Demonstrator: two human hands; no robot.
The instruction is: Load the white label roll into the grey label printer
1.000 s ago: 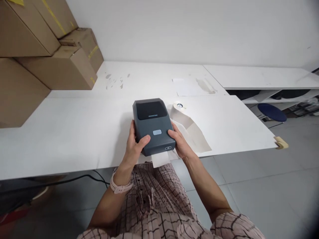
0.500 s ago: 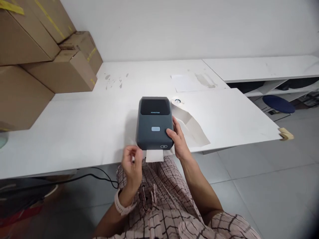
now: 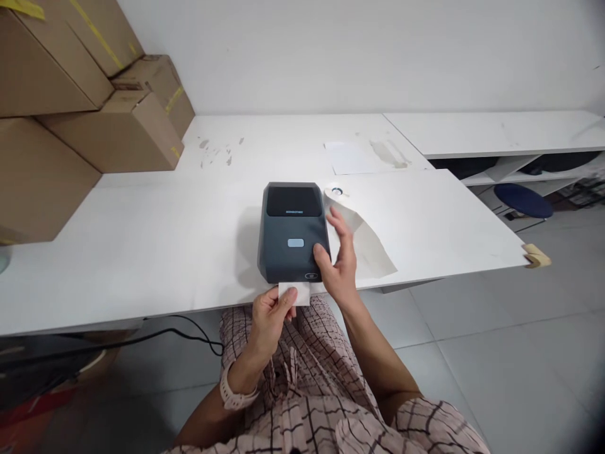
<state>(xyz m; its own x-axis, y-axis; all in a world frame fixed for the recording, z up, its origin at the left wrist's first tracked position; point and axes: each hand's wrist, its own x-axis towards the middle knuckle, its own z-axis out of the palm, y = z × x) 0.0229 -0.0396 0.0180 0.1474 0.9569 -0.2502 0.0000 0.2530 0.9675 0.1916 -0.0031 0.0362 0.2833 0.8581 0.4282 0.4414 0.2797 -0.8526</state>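
A dark grey label printer [image 3: 278,249] with a black window and a light blue button sits near the front edge of the white table. From its front slot a white label strip [image 3: 303,295] sticks out past the table edge. My left hand [image 3: 271,315] pinches this strip, thumb on top and fingers beneath. At the printer's right side is my right hand [image 3: 343,268], its thumb by the front right corner and its fingers spread and lifted off the side. Behind that hand lies a crumpled sheet of pale backing paper [image 3: 373,249].
Cardboard boxes [image 3: 118,129] are stacked at the table's left end. A white paper sheet [image 3: 350,157] and a small dark ring [image 3: 337,191] lie beyond the printer. Black cables [image 3: 170,331] hang below the front edge. A blue stool [image 3: 524,200] stands at right.
My left hand has moved right from beside the strip and taken hold of it. My right hand's fingers have opened away from the printer's side. The printer stays in place.
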